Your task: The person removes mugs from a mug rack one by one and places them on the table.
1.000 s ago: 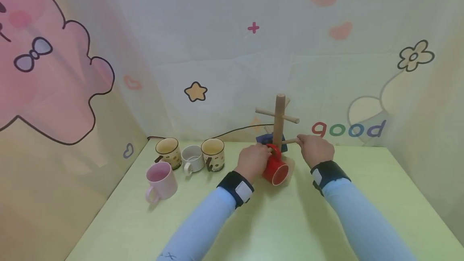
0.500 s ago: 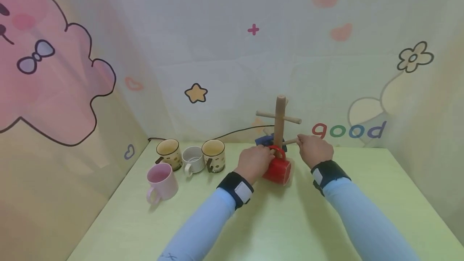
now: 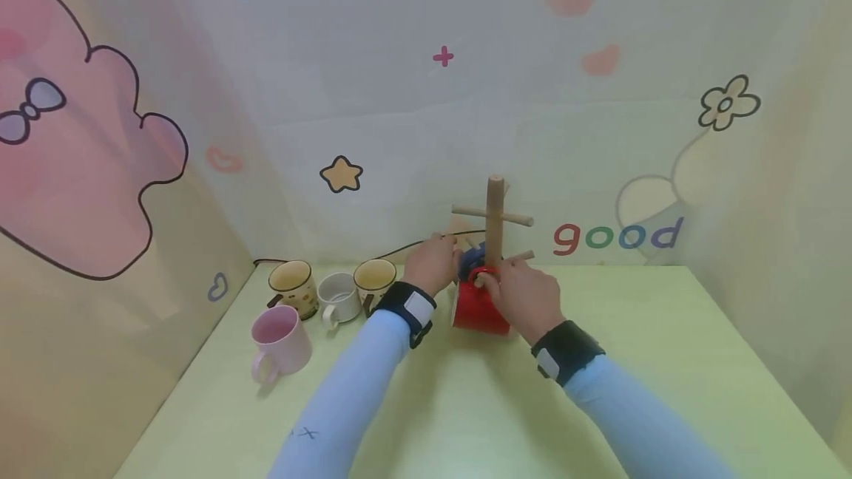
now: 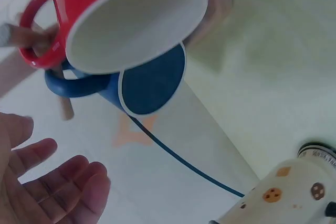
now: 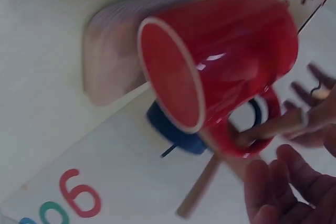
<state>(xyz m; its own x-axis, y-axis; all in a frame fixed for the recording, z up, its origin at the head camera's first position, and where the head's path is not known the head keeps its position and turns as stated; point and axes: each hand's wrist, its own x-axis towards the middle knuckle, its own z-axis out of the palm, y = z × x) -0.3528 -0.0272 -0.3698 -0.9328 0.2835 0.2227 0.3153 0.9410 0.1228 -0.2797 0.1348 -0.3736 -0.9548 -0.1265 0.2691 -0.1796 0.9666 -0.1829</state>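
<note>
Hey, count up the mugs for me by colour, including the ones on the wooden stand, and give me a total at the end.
Cream patterned mugs: 2
White mug: 1
Pink mug: 1
Red mug: 1
Blue mug: 1
Total: 6 mugs

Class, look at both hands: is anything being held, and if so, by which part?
Nothing seems held: neither the left hand nor the right hand grips anything; the red mug hangs by its handle on a wooden peg.
</note>
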